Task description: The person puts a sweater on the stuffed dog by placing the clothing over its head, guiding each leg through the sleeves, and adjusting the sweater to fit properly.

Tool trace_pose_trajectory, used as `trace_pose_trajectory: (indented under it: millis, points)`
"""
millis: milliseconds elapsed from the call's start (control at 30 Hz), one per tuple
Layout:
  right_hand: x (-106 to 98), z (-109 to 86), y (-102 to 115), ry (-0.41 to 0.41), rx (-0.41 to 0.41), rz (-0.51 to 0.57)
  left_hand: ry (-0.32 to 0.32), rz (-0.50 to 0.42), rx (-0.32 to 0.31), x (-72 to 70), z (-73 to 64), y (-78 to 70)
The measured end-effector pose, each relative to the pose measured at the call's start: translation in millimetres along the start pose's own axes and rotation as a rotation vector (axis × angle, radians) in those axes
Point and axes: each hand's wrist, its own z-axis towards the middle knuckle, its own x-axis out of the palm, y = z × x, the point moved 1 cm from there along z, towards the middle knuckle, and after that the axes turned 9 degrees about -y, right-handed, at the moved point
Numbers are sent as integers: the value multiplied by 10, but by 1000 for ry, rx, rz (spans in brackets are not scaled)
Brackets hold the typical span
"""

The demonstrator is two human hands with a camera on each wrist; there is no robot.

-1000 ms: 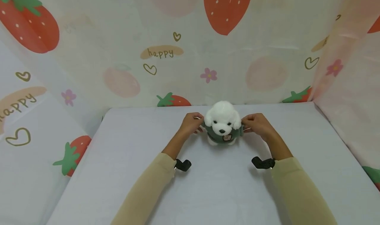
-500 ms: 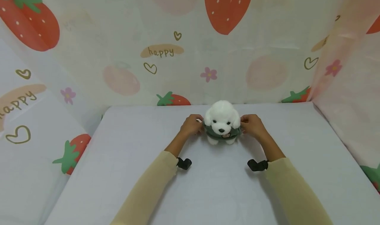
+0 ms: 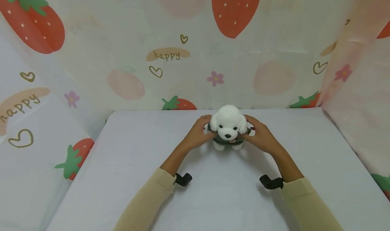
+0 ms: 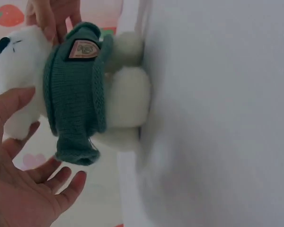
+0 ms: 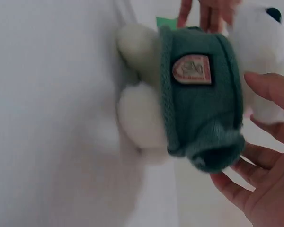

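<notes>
A white plush dog (image 3: 229, 118) in a green knitted sweater (image 4: 75, 85) stands upright at the table's far side, facing the head camera. The sweater has a badge (image 5: 193, 69) on the chest, rolled edges and short sleeves. My left hand (image 3: 197, 133) holds the dog at one side of the head and neck, thumb in front and index finger behind the ear. On the other side my right hand (image 3: 261, 133) holds it the same way. The remaining fingers of both hands spread loosely near the sleeve ends. The dog's back is hidden.
The dog stands on a white-covered table (image 3: 225, 197), close to its back edge. Behind and beside the table hang cloth walls (image 3: 128, 31) printed with strawberries, hearts and flowers. Each wrist carries a black camera (image 3: 183, 179).
Both hands have left the sweater's sleeves, where their fingertips pinched, and now reach around the head and neck with thumbs in front. The dog has stayed in about the same place.
</notes>
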Motion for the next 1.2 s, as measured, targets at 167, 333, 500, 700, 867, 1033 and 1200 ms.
trace_pose_trajectory:
  millis: [167, 333, 500, 700, 867, 1033, 1200]
  points:
    - [71, 16, 4, -10, 36, 42, -34, 10, 25, 73, 34, -33]
    - [59, 10, 51, -6, 50, 68, -80, 8, 44, 54, 6, -64]
    - [-51, 29, 206, 36, 92, 127, -41, -99, 5, -65, -31, -255]
    - [-101, 30, 260, 137, 282, 190, 42, -197, -179, -69, -72, -275]
    - [-35, 19, 148, 209, 435, 238, 44, -203, -343, 39, -104, -157]
    - [29, 20, -38, 263, 576, 322, 29, -257, -457, 157, -127, -38]
    - [8, 10, -206, 231, 587, 222, -3, -392, -465, 214, -215, -33]
